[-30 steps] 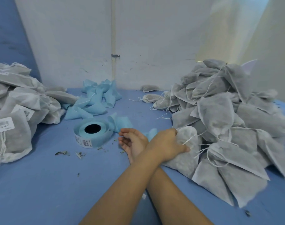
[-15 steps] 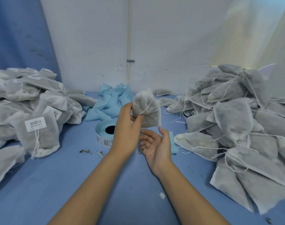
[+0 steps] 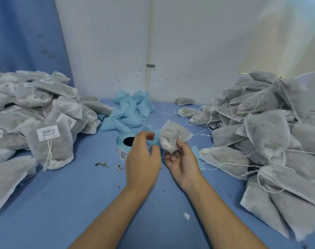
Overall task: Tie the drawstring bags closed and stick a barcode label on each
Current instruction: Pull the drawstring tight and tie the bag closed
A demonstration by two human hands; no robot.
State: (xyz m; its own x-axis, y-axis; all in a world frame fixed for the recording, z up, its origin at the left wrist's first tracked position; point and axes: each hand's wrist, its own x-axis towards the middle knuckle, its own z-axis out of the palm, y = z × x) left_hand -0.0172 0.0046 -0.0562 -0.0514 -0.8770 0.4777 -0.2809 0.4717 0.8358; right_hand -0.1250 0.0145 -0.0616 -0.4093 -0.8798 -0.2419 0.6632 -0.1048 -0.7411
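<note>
Fingers (image 3: pixel 172 159) of right hand (image 3: pixel 184 162) pinched drawstring bag (image 3: pixel 176 134) at gathered neck; left hand (image 3: pixel 142 159) fingers curled, grip unclear. Label roll (image 3: pixel 120 148) at bag's 9 o'clock, behind left hand.

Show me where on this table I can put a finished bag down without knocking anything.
Widest bare patch: near-left table, between the labelled pile and the left hand. A narrower strip lies near right, between the right hand and the unlabelled pile. Crowded: the middle, with the label roll, backing strips and the bag.
</note>
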